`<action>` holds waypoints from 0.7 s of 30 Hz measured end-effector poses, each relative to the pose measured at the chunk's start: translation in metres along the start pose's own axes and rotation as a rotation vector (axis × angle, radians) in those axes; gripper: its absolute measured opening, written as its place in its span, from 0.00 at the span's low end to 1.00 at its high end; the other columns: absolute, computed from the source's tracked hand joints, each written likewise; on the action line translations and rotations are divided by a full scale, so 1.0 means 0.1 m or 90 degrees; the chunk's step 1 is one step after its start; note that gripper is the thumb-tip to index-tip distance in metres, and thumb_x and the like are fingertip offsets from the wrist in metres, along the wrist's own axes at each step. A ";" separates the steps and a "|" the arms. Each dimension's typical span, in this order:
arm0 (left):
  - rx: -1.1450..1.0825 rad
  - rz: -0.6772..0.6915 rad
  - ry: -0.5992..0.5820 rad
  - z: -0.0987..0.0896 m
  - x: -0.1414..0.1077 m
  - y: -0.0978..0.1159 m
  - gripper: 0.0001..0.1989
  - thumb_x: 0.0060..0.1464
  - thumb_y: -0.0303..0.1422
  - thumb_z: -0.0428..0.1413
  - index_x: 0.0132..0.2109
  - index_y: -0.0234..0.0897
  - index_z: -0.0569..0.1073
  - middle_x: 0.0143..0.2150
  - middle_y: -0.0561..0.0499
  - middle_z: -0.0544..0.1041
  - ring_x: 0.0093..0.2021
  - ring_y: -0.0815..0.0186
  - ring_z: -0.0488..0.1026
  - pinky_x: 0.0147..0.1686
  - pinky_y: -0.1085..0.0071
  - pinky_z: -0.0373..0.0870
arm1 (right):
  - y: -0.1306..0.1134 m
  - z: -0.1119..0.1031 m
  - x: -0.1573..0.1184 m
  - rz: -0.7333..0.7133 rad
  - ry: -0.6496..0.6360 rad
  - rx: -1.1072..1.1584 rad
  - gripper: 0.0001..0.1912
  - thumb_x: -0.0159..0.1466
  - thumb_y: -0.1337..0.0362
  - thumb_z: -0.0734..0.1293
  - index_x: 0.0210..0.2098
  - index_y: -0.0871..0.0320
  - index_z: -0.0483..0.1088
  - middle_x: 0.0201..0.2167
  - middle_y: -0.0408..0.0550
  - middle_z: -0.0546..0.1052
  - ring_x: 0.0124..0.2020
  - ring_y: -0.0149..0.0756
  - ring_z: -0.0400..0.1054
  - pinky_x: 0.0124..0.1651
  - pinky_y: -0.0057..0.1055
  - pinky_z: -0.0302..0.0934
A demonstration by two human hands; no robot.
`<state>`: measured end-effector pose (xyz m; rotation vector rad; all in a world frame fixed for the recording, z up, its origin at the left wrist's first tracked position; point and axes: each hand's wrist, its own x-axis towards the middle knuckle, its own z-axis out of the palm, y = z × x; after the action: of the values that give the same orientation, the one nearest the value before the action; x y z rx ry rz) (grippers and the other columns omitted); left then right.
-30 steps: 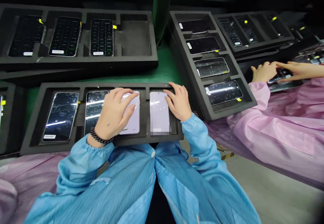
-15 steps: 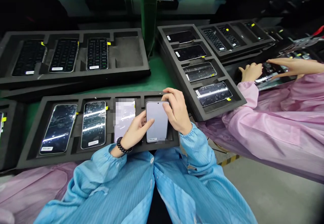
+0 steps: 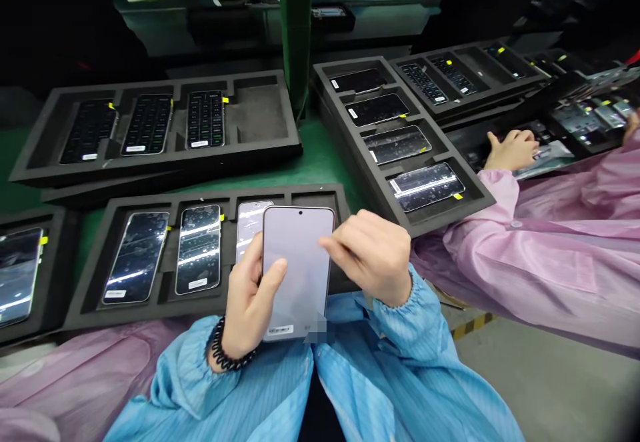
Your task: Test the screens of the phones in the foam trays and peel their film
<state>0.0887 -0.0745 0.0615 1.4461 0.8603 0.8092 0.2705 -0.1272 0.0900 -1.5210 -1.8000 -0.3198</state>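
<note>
A smartphone (image 3: 299, 269) with a pale lilac screen and a small white label near its lower edge is held up in front of me. My left hand (image 3: 253, 295) grips it along its left side, the thumb lying over the screen. On the other side, my right hand (image 3: 373, 252) is closed with curled fingers, its fingertips at the right part of the screen; I see nothing held in it. Behind the phone is a black foam tray (image 3: 165, 199). In its pockets lie two dark-screened phones (image 3: 136, 255) (image 3: 199, 249) and a pale-screened one (image 3: 249, 219), partly covered.
Another foam tray (image 3: 270, 145) with several phones sits behind, left of a green post (image 3: 295, 35). On the right, an angled tray (image 3: 400, 219) holds more phones. A co-worker's hand (image 3: 513, 150) and pink sleeves (image 3: 540, 229) are beyond it. A tray edge (image 3: 63, 229) shows at far left.
The phone has come up out of the rightmost pocket and nearer to me in my left hand. My right hand has moved from its top corner to the right side, fingers more curled.
</note>
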 end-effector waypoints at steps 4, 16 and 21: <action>-0.021 -0.022 -0.030 -0.02 -0.08 0.09 0.20 0.62 0.40 0.55 0.58 0.37 0.71 0.51 0.47 0.79 0.45 0.62 0.79 0.42 0.72 0.76 | -0.09 -0.08 0.01 -0.147 0.004 0.075 0.23 0.71 0.61 0.65 0.19 0.57 0.66 0.17 0.40 0.69 0.20 0.27 0.58 0.25 0.29 0.53; -0.003 0.016 -0.022 -0.03 -0.17 0.15 0.15 0.62 0.39 0.56 0.53 0.38 0.75 0.51 0.47 0.80 0.46 0.62 0.80 0.42 0.71 0.78 | -0.21 -0.14 -0.05 -0.192 0.074 0.162 0.28 0.73 0.62 0.62 0.15 0.57 0.64 0.15 0.41 0.65 0.17 0.28 0.56 0.21 0.31 0.52; -0.016 -0.009 -0.021 -0.05 -0.22 0.16 0.20 0.65 0.40 0.51 0.60 0.41 0.73 0.56 0.48 0.78 0.53 0.59 0.77 0.49 0.68 0.77 | -0.22 -0.12 -0.08 -0.190 0.086 0.169 0.28 0.73 0.61 0.60 0.16 0.57 0.64 0.15 0.41 0.64 0.18 0.28 0.56 0.22 0.31 0.52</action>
<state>0.0742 -0.0914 0.0774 1.4255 0.8313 0.7812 0.2551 -0.1462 0.0993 -1.0259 -1.8762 -0.3045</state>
